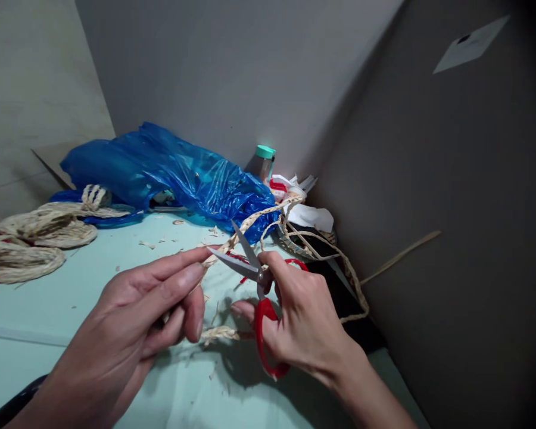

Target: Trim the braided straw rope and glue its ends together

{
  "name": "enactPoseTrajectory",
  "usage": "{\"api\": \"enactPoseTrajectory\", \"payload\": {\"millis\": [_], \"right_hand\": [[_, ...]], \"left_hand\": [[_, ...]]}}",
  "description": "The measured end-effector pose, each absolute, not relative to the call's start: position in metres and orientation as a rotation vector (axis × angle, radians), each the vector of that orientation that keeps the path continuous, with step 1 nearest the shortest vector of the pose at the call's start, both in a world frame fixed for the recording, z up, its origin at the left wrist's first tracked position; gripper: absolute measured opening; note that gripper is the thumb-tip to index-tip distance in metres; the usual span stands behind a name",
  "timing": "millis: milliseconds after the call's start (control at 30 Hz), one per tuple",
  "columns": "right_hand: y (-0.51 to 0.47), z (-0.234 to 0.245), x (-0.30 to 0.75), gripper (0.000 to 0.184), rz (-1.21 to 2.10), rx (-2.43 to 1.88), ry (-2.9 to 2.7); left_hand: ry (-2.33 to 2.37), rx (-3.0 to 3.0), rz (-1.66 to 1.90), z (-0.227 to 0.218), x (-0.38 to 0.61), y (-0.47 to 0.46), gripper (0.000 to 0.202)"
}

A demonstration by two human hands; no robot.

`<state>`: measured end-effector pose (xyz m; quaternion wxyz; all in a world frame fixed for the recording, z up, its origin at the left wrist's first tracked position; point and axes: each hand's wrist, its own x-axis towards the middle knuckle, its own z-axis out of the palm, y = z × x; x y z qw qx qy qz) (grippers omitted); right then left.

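Observation:
Between its thumb and fingers, my left hand [147, 304] pinches a braided straw cord [256, 220]. The cord runs from the fingertips up and to the right, and a further braided length hangs below the hands. My right hand [299, 316] has its fingers in the loops of red-handled scissors [264, 333]. The scissor blades are apart and point up-left, by the cord just past my left fingertips. Whether the blades touch the cord, I cannot tell. More of the braid loops out beyond my right hand.
A crumpled blue plastic bag [170, 170] lies at the back. Hanks of straw [49, 226] are on the left of the pale green tabletop [111, 256], among small scraps. A bottle with a teal lid [265, 152] stands near the grey partition [451, 179].

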<state>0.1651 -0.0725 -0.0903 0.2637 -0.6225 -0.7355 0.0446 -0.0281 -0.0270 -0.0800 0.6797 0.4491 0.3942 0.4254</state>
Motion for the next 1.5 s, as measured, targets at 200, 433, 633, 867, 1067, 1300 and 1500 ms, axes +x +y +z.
{"api": "enactPoseTrajectory", "payload": {"millis": [200, 433, 633, 867, 1067, 1300, 1500], "right_hand": [[-0.069, -0.093, 0.166, 0.029, 0.038, -1.804, -2.115], [-0.067, -0.098, 0.170, 0.033, -0.160, -1.853, -2.179], [-0.064, -0.101, 0.173, 0.034, -0.185, -1.860, -2.142], [-0.063, -0.101, 0.180, 0.020, 0.139, -1.677, -1.799], [-0.066, -0.096, 0.175, 0.013, 0.111, -1.557, -1.876], [-0.069, -0.093, 0.168, 0.037, -0.021, -1.744, -2.004], [-0.069, -0.096, 0.167, 0.035, -0.153, -1.813, -2.035]], "left_hand": [[0.875, 1.007, 0.988, -0.084, -0.028, -0.029, 0.024], [0.891, 1.012, 0.999, -0.089, -0.029, -0.031, 0.036], [0.896, 1.017, 0.976, -0.088, -0.028, -0.030, 0.035], [0.892, 0.999, 0.966, -0.084, -0.024, -0.028, 0.034], [0.884, 0.989, 0.986, -0.084, -0.029, -0.029, 0.036], [0.876, 0.994, 1.012, -0.084, -0.025, -0.029, 0.033], [0.893, 1.072, 0.992, -0.086, -0.025, -0.029, 0.025]]}}
